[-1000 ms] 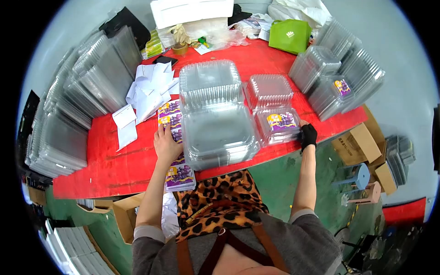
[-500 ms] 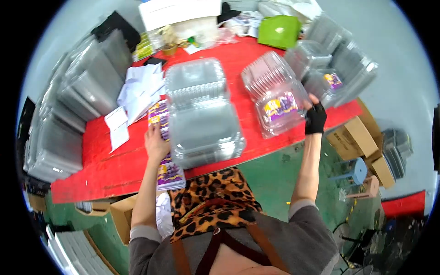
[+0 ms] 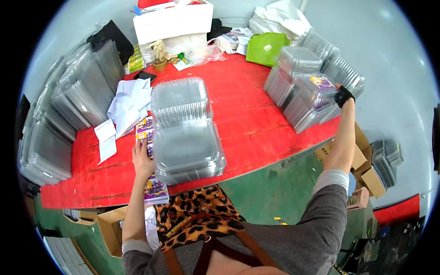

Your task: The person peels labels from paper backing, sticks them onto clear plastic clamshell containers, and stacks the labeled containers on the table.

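Note:
My right hand (image 3: 344,96), in a black fingerless glove, grips the near right edge of a clear container with a purple grape label (image 3: 322,82), on top of the right-hand stack of containers. My left hand (image 3: 143,158) lies with its fingers apart on a column of purple grape label sheets (image 3: 156,189) and holds nothing. Just right of that hand, a stack of open clear containers (image 3: 188,144) stands on the red table (image 3: 256,137), lids folded back. The fingertips of my right hand are partly hidden by the container edge.
Tall stacks of clear containers (image 3: 82,87) line the left side. White papers (image 3: 128,103) lie beside them. At the back are a white foam box (image 3: 173,22), a tape roll (image 3: 159,65) and a green bag (image 3: 266,47). Cardboard boxes (image 3: 370,182) stand on the floor at right.
My right hand has carried the labelled container from the middle of the table to the right-hand stack, where its lid is now folded down or hidden. My left hand stays on the labels.

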### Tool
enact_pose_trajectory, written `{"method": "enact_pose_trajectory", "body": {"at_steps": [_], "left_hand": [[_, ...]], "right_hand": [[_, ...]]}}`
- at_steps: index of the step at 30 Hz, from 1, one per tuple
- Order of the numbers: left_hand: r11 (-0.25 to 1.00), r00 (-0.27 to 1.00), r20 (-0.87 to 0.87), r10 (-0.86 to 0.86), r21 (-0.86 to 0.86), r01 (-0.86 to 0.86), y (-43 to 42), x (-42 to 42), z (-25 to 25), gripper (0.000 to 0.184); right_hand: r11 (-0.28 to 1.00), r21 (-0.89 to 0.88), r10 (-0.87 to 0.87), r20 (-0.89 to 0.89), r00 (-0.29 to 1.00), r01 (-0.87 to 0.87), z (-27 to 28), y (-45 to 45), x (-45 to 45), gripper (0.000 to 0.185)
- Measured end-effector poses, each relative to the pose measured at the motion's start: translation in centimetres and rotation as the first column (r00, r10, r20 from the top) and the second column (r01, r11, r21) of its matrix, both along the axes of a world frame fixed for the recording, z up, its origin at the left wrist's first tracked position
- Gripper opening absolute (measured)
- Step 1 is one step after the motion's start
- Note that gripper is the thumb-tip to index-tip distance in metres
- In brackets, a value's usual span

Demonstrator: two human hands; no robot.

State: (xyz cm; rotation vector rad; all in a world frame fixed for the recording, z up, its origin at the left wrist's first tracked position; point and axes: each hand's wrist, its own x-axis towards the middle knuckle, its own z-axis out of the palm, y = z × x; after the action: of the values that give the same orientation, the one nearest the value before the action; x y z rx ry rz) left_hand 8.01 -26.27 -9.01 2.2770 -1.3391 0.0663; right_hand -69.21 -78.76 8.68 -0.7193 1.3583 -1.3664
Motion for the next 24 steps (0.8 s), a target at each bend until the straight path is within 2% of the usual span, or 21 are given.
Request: {"method": "enact_pose_trajectory", "body": {"at_steps": [1,5,9,10,12,13,14,15,17,18,21,23,24], "left_hand": [[1.000,1.000,0.006,-0.004,-0.002,0.004,-0.1,0.2,-0.3,0.077],[1.000,1.000,0.018,-0.014,-0.018,0.014,0.2,-0.1,0.2,0.076],[0.999,0.999,0.035,-0.015,-0.034,0.016,0.2,0.0,-0.1,0.077],[0.999,0.999,0.038,-0.009,-0.032,0.011,0.2,0.1,-0.1,0.077],[0.998,0.998,0.065,-0.025,-0.053,0.029,0.2,0.5,-0.9,0.077],[0.997,0.996,0.079,-0.034,-0.064,0.039,0.2,0.7,-1.1,0.077],[0.997,0.997,0.068,-0.031,-0.066,0.035,0.2,0.6,-1.0,0.078],[0.998,0.998,0.056,-0.029,-0.062,0.032,0.1,0.5,-0.9,0.079],[0.998,0.999,0.037,-0.023,-0.053,0.024,0.2,0.4,-0.5,0.080],[1.000,0.999,0.033,-0.010,-0.028,0.011,0.2,0.2,-0.2,0.081],[1.000,0.999,0.047,-0.011,-0.006,0.011,0.2,0.2,-0.2,0.080],[1.000,0.999,0.041,-0.025,-0.002,0.025,0.2,0.3,0.2,0.082],[0.999,0.999,0.043,-0.009,0.036,0.008,0.2,0.0,0.8,0.082]], "right_hand": [[1.000,-0.010,0.001,-0.038,0.999,-0.001,1.4,2.4,1.2,0.015],[0.999,0.032,0.023,-0.154,0.988,-0.019,-3.5,-6.8,-6.5,0.034],[0.984,0.027,-0.134,-0.531,0.837,0.175,-4.3,-5.0,-6.8,0.048],[0.990,-0.012,-0.110,-0.681,0.724,0.139,-2.9,-1.6,-3.7,0.053],[0.982,-0.139,-0.181,-0.891,0.417,0.129,-2.1,2.4,-0.1,0.043],[0.974,-0.199,-0.219,-0.946,0.239,0.105,-1.3,4.2,2.0,0.039],[0.974,-0.200,-0.199,-0.980,-0.021,0.104,-0.5,5.2,3.7,0.033],[0.952,-0.271,-0.278,-0.960,0.037,0.139,-0.2,6.9,6.0,0.034],[0.871,-0.477,-0.481,-0.877,0.006,0.116,1.7,12.8,12.9,0.033],[0.832,-0.554,-0.554,-0.830,-0.059,-0.015,0.5,10.6,12.2,0.033],[0.699,-0.631,-0.715,-0.627,-0.308,-0.336,1.8,13.0,18.0,0.042],[0.923,-0.299,-0.348,-0.917,-0.196,-0.242,0.8,11.7,18.6,0.050],[0.961,-0.024,-0.061,-0.990,-0.128,-0.276,-2.3,6.1,15.0,0.055]]}}
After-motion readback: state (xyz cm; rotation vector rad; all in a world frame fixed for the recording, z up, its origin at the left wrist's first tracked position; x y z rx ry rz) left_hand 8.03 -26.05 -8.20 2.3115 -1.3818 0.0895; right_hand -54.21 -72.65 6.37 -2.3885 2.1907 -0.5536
